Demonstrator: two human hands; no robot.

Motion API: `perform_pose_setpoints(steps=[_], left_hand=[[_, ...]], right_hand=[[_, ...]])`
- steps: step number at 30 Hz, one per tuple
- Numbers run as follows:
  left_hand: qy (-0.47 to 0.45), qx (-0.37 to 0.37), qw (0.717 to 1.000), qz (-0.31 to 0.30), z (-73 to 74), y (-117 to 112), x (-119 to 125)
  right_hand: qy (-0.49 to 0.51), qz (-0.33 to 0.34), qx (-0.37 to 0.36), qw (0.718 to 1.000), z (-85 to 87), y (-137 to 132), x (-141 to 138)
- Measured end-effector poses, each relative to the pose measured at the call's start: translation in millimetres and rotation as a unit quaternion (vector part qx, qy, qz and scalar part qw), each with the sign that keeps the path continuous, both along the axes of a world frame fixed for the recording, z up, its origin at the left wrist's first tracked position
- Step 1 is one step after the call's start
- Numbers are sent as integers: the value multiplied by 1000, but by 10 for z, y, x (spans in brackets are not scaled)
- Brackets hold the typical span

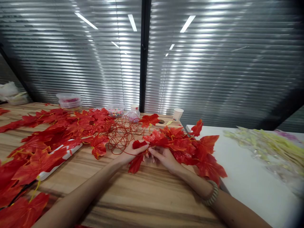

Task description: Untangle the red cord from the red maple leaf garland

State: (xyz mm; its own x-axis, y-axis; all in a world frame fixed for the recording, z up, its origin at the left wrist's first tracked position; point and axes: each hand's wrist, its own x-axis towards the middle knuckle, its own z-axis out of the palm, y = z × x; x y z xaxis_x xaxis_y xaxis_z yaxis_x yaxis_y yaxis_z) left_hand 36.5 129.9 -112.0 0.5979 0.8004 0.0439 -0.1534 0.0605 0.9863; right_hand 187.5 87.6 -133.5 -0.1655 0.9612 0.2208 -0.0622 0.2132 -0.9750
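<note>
My left hand [132,153] pinches a red artificial maple leaf [137,161] that hangs down over the wooden table [142,196]. My right hand [164,157] meets it from the right, fingers closed on the same leaf and a thin red wire. A tangle of red wire [121,134] lies just behind my hands. A cluster of red leaves [190,148] lies over and beside my right wrist, which wears a beaded bracelet [212,193].
Many red leaves [47,136] cover the table's left side, over a white tray [68,153]. Plastic tubs [69,101], a bead bowl [115,110] and two paper cups [177,114] stand at the back. A white table [249,183] with pale yellow garlands [273,148] is on the right.
</note>
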Motion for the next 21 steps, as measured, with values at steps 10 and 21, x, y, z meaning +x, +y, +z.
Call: perform_pose_setpoints(steps=[10, 21], left_hand=[[8, -7, 1000, 2, -13, -6, -4], [3, 3, 1000, -5, -63, 16, -9]], right_hand=[[-3, 3, 5, 1000, -26, 18, 7], [-5, 4, 8, 1000, -31, 20, 5]])
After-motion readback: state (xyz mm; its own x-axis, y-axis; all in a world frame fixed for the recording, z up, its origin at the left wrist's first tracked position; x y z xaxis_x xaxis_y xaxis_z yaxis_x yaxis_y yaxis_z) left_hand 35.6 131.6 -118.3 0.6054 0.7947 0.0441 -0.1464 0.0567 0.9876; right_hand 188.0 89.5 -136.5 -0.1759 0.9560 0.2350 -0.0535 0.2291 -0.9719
